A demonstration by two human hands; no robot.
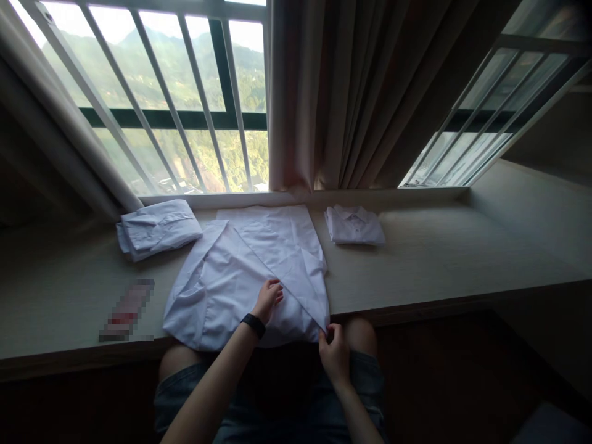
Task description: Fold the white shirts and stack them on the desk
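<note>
A white shirt (240,265) lies spread on the ledge in front of me, with one side folded diagonally across it. Its near edge hangs slightly over the ledge's front. My right hand (335,354) pinches the shirt's near right corner between thumb and fingers. Above the middle of the fabric is my left hand (269,300), its fingers loosely bent and apart, holding nothing; whether it touches the cloth is hard to tell. A black band (254,325) circles the left wrist.
Folded white clothing (160,228) lies at the left, and a small folded white shirt (355,225) at the right. A blurred reddish object (127,309) rests near the ledge's left front edge. Behind the ledge (435,253) are a barred window (185,117) and curtains (333,92).
</note>
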